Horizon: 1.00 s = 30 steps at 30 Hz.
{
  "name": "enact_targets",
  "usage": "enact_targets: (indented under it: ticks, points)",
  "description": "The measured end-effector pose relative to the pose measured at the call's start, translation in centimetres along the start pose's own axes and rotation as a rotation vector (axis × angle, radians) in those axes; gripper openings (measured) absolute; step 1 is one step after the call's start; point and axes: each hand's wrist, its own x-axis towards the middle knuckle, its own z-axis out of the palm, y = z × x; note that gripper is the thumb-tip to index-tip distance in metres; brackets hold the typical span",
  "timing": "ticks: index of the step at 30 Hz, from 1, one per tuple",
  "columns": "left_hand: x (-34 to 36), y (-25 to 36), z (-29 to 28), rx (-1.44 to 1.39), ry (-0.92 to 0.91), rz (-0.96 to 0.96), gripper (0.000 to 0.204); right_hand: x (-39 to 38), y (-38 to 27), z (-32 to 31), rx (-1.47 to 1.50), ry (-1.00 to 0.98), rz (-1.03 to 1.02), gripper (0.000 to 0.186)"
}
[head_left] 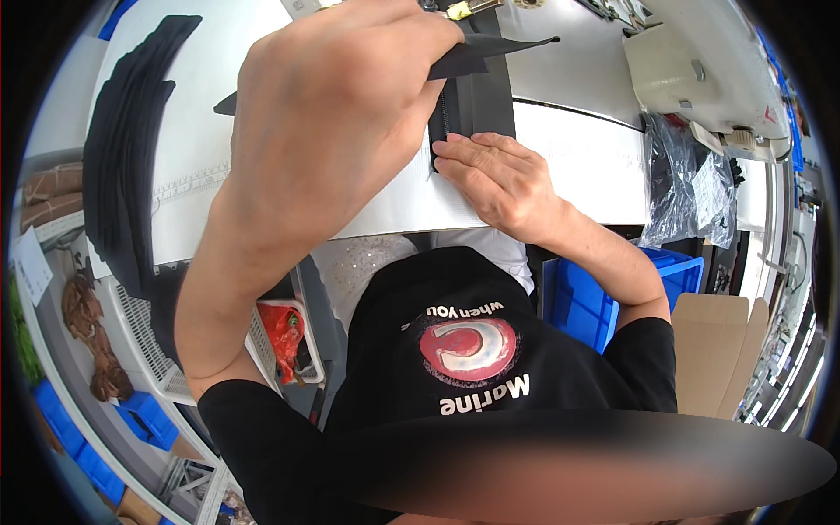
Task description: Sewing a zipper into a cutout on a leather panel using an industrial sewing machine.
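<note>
My left hand (341, 105), raised large in the foreground, has its fingers closed on a black fabric piece (494, 48) that juts out on both sides. My right hand (494, 184) lies with fingers extended and close together on a black strip with a zipper (442, 118), pressing it on the white work surface (577, 157). A darker black piece (486, 109) lies beneath the strip. A metal fitting with a yellow part (459, 10) shows just beyond my left hand, which partly hides it.
A long stack of black fabric (118, 157) lies at the left. A cream sewing machine (682, 74) stands at the back right beside a crumpled plastic bag (691, 192). Blue bins (577, 306), cardboard (709, 350) and white plastic baskets (140, 315), one holding red items, sit lower down.
</note>
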Motion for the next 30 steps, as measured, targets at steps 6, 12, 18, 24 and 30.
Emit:
enact_targets:
  ticks: [6, 12, 18, 24, 30]
  points:
    - [-5.4, 1.5, 2.0, 0.017, -0.121, -0.043, 0.040, -1.3, -2.7, -0.7, -0.051, -0.122, 0.062, 0.025]
    - [-9.8, 0.5, 7.3, 0.141, -0.027, 0.001, 0.034, -3.1, -3.8, 0.1, 0.065, -0.057, 0.159, 0.025]
    - [-10.2, 1.1, 7.2, 0.103, -0.066, -0.076, 0.043, -3.2, -3.6, 0.0, 0.088, -0.022, 0.126, 0.028]
    - [-9.6, 1.5, 6.9, 0.104, -0.114, -0.098, 0.042, -3.1, -3.8, -0.1, 0.061, -0.019, 0.126, 0.031]
    - [-9.5, 1.5, 6.6, 0.071, -0.129, -0.110, 0.041, -3.2, -3.9, 0.1, 0.054, 0.019, 0.123, 0.030]
